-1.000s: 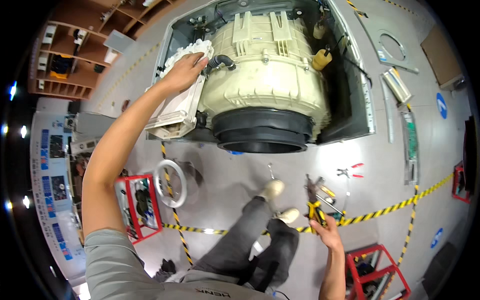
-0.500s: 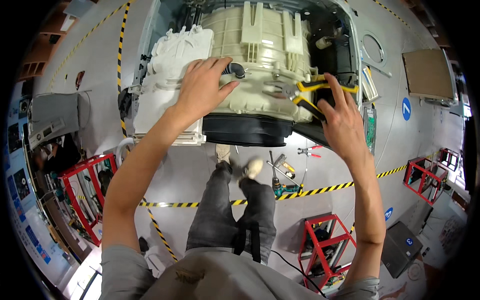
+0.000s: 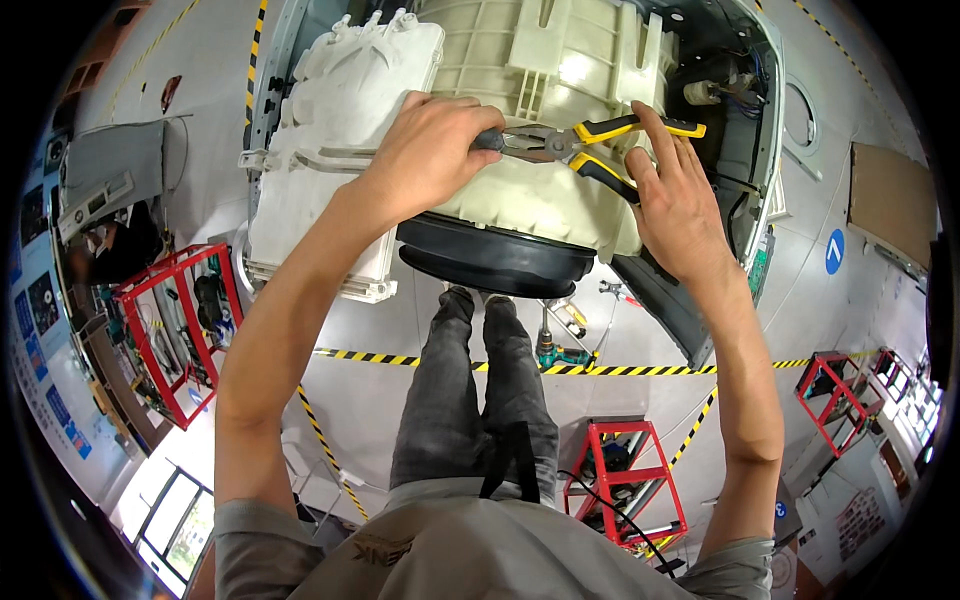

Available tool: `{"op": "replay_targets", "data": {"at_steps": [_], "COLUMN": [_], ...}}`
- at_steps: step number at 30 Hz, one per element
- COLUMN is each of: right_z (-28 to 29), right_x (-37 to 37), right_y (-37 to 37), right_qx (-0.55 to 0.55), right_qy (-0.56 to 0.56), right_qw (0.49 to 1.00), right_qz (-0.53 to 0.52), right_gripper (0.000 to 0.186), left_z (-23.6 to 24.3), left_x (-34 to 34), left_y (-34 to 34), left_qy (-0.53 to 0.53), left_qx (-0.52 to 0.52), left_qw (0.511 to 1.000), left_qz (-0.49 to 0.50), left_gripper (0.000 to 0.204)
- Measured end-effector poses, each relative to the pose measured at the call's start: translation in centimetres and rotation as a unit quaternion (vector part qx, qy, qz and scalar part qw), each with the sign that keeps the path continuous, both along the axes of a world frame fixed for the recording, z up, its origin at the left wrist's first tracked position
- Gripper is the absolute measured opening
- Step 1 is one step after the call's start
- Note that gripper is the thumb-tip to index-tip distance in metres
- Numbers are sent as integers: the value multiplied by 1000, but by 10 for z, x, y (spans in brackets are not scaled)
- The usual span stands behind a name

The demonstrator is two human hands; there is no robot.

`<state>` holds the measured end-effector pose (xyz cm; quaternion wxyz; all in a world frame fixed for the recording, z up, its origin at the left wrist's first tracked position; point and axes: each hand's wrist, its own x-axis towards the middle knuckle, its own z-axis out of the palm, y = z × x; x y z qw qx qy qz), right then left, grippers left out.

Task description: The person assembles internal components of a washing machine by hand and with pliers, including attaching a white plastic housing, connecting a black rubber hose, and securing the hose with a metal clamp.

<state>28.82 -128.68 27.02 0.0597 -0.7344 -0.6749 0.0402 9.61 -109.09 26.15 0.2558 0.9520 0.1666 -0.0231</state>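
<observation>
Head view. The tub (image 3: 480, 55) sits in the grey cabinet (image 3: 672, 308). The white housing (image 3: 365, 85) adjoins the tub at left, partly under the left forearm. The black gasket (image 3: 495, 258) rings the tub's near end, below both hands. Wires (image 3: 742, 104) and a pale fitting (image 3: 702, 93) occupy the cabinet's right interior. On the floor, beyond the gasket, lie a green drill (image 3: 560, 355) and red-handled pliers (image 3: 622, 292), near striped tape (image 3: 640, 371). A red cart stands to each side: left cart (image 3: 170, 268), right cart (image 3: 622, 426). The left grip covers most of the hose and is the main obstruction to the view.

The hose (image 3: 488, 140) lies above the tub's left part, in the left grip (image 3: 430, 150). This grip is closed on the hose, thumb on the near side, with the end exposed at the fingertips. The right grip (image 3: 682, 205) holds the pliers (image 3: 563, 145) by the handles, fingers over the upper handle. The pliers point left; their tips are at the hose end. Whether they bite on it cannot be told.

The hose is dark grey with a rounded visible end. The pliers have grey metal jaws, slightly parted, and yellow-and-black handles, spread wide.
</observation>
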Motion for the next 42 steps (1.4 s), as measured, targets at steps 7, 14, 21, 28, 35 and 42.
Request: {"op": "replay_targets", "data": {"at_steps": [7,14,21,28,35,42], "right_z": [-9,-10,-8,-5,-11,-4], "right_x": [18,22,20,23,33,34], "right_y": [3,8,8,10,20,19], "right_qx": [-21,-14,4,-21,33,-27], "right_qy": [12,-24,-45,-62,-70,-71], "right_qw": [1000,999,998,997,991,991], "right_qz": [19,44,41,39,112,111], "right_gripper": [36,66,66,58,56,51], "left_z": [1,2,1,2,-1,-3], "left_x": [3,3,3,4,5,4], "left_y": [-1,0,1,0,-1,0], "left_qy": [5,11,2,-3,-2,-4], "left_qx": [-14,-31,-26,-44,-50,-39], "left_qw": [1000,999,1000,999,999,999], "left_qz": [5,9,-2,-4,-3,-27], "left_gripper": [23,23,23,21,19,19]}}
